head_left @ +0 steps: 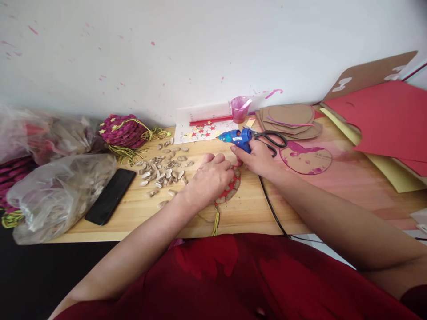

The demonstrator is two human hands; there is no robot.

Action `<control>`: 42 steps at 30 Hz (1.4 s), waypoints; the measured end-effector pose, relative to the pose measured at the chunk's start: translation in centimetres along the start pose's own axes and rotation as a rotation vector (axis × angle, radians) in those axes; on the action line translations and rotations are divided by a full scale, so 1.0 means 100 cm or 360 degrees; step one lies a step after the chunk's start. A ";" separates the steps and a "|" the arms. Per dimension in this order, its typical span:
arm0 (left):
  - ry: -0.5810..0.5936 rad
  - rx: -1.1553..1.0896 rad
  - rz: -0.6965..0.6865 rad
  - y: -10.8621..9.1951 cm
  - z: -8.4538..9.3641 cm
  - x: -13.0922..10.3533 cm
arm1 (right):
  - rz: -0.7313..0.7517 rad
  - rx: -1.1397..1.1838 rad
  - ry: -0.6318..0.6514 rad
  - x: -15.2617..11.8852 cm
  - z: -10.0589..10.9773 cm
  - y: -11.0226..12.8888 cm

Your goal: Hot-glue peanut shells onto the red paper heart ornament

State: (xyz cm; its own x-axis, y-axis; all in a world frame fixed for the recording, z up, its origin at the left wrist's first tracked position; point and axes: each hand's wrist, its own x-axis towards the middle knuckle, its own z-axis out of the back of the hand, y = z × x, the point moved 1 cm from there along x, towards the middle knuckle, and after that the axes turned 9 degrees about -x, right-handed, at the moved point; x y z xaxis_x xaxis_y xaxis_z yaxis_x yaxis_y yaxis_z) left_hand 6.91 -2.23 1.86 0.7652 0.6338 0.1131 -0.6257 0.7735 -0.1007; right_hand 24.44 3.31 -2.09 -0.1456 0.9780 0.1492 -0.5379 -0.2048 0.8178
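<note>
My right hand [262, 159] is closed round the handle of a blue glue gun [240, 138], whose nozzle points left. My left hand [213, 178] is curled over a red piece [230, 194] edged with peanut shells; whatever its fingertips pinch is hidden. Fingers of my right hand also come close to the far edge of this red piece. From its near edge hangs a yellow-green tassel [216, 223]. Loose peanut shells [168, 174] lie scattered on the wooden table, just left of my left hand.
Black scissors [275, 138] lie behind my right hand, near cardboard shapes [288, 116] and a pink-stained cup [240, 110]. A black phone [110, 197], plastic bag [63, 191] and purple shell-covered ornament [125, 132] sit left. Red sheets [393, 120] stand right. A black cord [271, 206] crosses the table edge.
</note>
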 end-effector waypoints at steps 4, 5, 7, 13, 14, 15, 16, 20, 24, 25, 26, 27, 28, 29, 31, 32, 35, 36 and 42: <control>-0.0065 -0.0017 0.0056 0.000 -0.004 -0.003 | 0.0017 -0.0023 -0.0052 -0.001 0.001 0.002; -0.0103 -0.0072 0.0097 0.002 -0.004 -0.004 | 0.0018 -0.0006 -0.0069 -0.002 0.001 0.003; -0.0224 -0.0272 0.0223 0.008 -0.002 -0.008 | 0.0008 0.0090 -0.0095 -0.003 0.002 0.006; -0.0836 -0.1601 0.0808 0.040 0.010 -0.020 | 0.0078 0.0395 -0.0165 -0.007 0.007 0.018; -0.0948 -0.1845 0.0874 0.044 0.011 -0.020 | 0.0089 0.0417 -0.0184 -0.008 0.008 0.020; -0.1048 -0.2067 0.0910 0.047 0.011 -0.019 | 0.0099 0.0438 -0.0199 -0.009 0.009 0.021; -0.1129 -0.2266 0.0918 0.049 0.010 -0.017 | 0.0111 0.0457 -0.0208 -0.011 0.010 0.022; -0.1212 -0.2795 0.0911 0.047 0.003 -0.009 | 0.0198 0.0465 -0.0190 -0.017 0.011 0.026; -0.1209 -0.3075 0.0878 0.048 -0.006 -0.010 | 0.0261 0.0450 -0.0178 -0.025 0.011 0.033; -0.1203 -0.3154 0.0880 0.049 -0.008 -0.012 | 0.0258 0.0443 -0.0164 -0.027 0.012 0.035; -0.1194 -0.3227 0.0888 0.050 -0.009 -0.014 | 0.0259 0.0437 -0.0154 -0.029 0.012 0.037; -0.1187 -0.3283 0.0894 0.051 -0.010 -0.015 | 0.0289 0.0418 -0.0118 -0.032 0.012 0.039; -0.1183 -0.3324 0.0897 0.052 -0.011 -0.017 | 0.0306 0.0391 -0.0098 -0.034 0.012 0.041; -0.1182 -0.3349 0.0896 0.054 -0.011 -0.018 | 0.0310 0.0353 -0.0080 -0.037 0.013 0.041; -0.1188 -0.3379 0.0882 0.055 -0.010 -0.020 | 0.0325 0.0282 -0.0065 -0.041 0.013 0.041; -0.1184 -0.3395 0.0878 0.055 -0.009 -0.020 | 0.0342 0.0254 -0.0055 -0.042 0.013 0.041; -0.1172 -0.3426 0.0870 0.055 -0.008 -0.020 | 0.0394 0.0203 -0.0017 -0.044 0.013 0.041; -0.1165 -0.3426 0.0869 0.055 -0.008 -0.020 | 0.0412 0.0191 -0.0007 -0.045 0.013 0.042; -0.1180 -0.3397 0.0875 0.055 -0.008 -0.021 | 0.0480 0.0095 0.0062 -0.047 0.017 0.044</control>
State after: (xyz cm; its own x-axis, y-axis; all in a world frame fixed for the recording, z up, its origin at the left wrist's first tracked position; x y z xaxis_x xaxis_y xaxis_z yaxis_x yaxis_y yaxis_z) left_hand 1.98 0.70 0.26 0.1662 0.9793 -0.1160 0.6874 -0.1994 -0.6984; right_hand 24.15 -2.17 1.79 -0.3235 0.8710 0.3698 -0.4159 -0.4819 0.7713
